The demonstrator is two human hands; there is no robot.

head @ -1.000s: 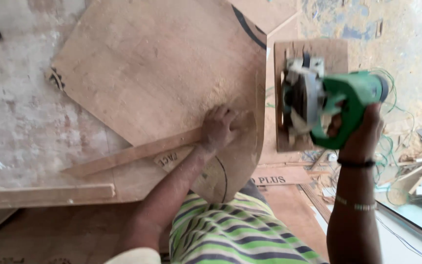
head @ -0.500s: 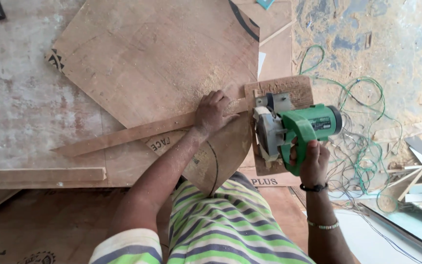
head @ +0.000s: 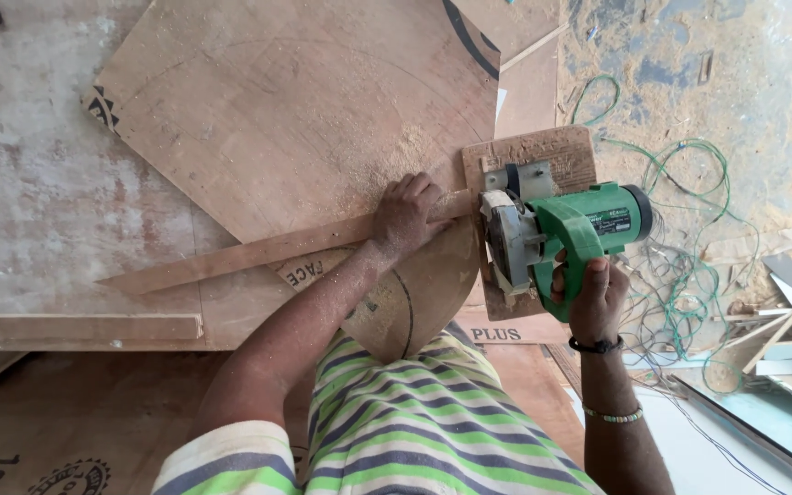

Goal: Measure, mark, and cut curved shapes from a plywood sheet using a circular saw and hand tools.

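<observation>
Worker's left hand [head: 405, 215] pressing flat, fingers spread, on wood strip [head: 277, 247] atop plywood sheet [head: 295, 110], right hand [head: 593, 293] gripping green circ. saw [head: 556, 238] at sheet's edge, sawdust scattering nearby.

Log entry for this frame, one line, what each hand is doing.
left hand: presses wooden strip onto plywood sheet | right hand: grips green circular saw at sheet's edge | sawdust by left hand

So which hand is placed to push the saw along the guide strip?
Right. The right hand grips the green circular saw at the plywood sheet's edge; the left hand presses the wooden strip flat.
</observation>
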